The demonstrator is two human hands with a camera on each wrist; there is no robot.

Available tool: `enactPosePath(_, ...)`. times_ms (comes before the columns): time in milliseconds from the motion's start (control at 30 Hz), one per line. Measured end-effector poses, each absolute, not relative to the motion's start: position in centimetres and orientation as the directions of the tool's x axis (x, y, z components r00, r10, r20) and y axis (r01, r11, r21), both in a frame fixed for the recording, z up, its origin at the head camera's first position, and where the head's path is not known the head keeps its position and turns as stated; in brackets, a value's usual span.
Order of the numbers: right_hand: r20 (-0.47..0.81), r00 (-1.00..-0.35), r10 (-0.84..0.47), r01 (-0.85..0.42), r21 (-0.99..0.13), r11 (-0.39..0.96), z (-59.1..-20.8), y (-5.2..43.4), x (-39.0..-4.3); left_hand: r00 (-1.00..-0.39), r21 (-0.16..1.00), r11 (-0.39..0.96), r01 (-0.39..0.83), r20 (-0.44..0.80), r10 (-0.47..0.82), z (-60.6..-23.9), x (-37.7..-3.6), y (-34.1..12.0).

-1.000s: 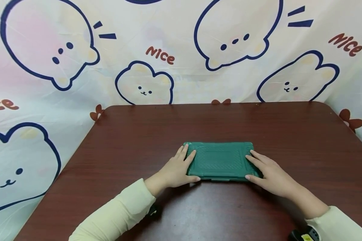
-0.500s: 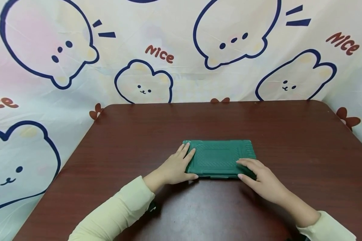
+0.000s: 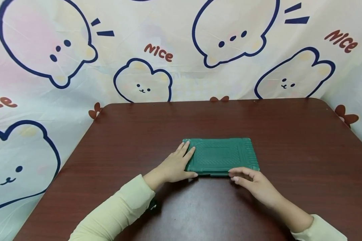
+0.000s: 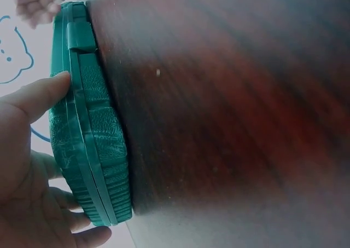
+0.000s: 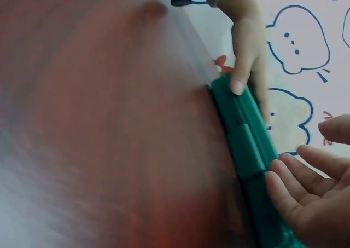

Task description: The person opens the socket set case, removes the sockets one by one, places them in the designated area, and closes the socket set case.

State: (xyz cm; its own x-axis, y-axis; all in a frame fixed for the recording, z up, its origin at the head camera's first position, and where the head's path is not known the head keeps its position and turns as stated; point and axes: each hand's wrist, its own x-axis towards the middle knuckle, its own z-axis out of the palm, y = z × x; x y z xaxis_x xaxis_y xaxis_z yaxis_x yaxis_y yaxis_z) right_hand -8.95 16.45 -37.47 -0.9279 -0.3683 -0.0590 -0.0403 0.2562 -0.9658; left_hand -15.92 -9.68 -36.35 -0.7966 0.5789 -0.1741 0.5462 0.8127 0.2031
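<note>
On the brown table (image 3: 289, 140), hands hide the green case's (image 3: 221, 155) near edge.

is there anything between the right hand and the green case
Nothing visible. The right hand sits at the near edge of the green case, fingertips by its clasp. The left hand rests on its left end.

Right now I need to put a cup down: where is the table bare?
Bare table lies behind and to both sides of the green case. It is crowded only at the near edge, where left hand and right hand meet the case.
</note>
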Motion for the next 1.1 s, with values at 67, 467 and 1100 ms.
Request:
enactPosePath(67, -0.116, -0.909, -0.401, 0.031, -0.977, 0.211, -37.8, 16.3, -8.8, -0.796, 0.203, 0.812, 0.547, -0.174, 0.580, -36.3, -15.9, -9.7)
enactPosePath(467, -0.288, -0.838, -0.464, 0.294, -0.954, 0.062, -39.1, 16.3, -8.6, -0.792, 0.205, 0.808, 0.552, -0.177, 0.585, -36.2, -16.0, -9.7)
enactPosePath(1100, -0.324, -0.848, -0.420, 0.408, -0.904, -0.125, -39.3, 15.0, -8.1, -0.786, 0.268, 0.800, 0.537, -0.185, 0.590, -36.1, -16.1, -9.8)
